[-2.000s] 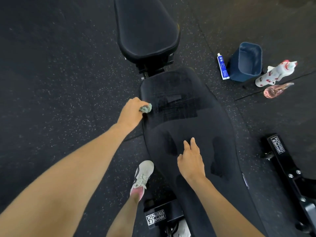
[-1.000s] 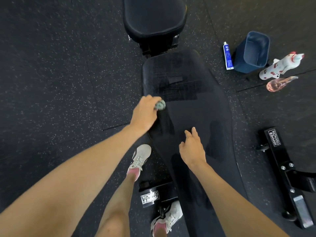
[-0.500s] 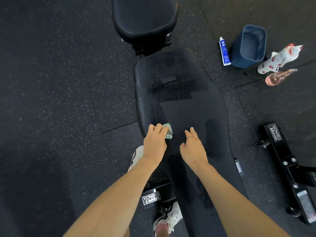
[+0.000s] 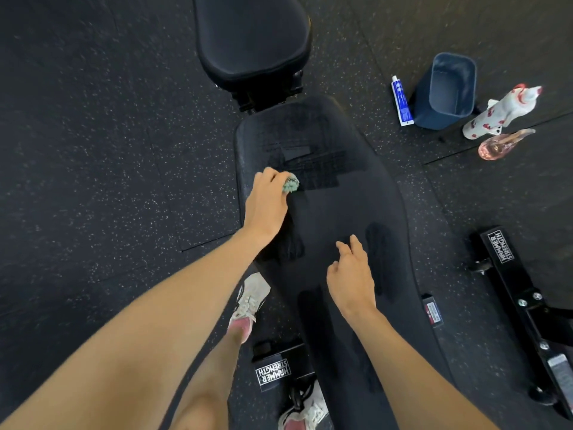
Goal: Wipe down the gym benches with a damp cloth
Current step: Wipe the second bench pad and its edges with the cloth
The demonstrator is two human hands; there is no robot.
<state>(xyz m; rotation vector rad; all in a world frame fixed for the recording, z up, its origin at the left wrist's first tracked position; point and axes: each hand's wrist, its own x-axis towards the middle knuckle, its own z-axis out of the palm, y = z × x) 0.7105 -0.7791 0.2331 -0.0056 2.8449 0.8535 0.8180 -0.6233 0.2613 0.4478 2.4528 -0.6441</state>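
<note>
The left hand [image 4: 267, 203] is closed around a balled-up green cloth [image 4: 290, 183], pressing it onto the left edge of the bench's long back pad [image 4: 335, 206], just below a darker damp patch near the pad's top end. Below that hand, left of the pad, a white and pink sneaker [image 4: 249, 301] stands on the speckled rubber floor [image 4: 93, 150]. Above the pad's top end sits the separate seat pad [image 4: 251, 38]. The right hand [image 4: 352, 280] rests on the middle of the pad, fingers loosely spread and holding nothing, beside dark wet streaks. To the right of the pad, on the floor, lie a blue and white tube [image 4: 401, 100], a dark blue bin [image 4: 446, 91], a white and red spray bottle [image 4: 502, 110] and a pink glass piece [image 4: 502, 144].
</note>
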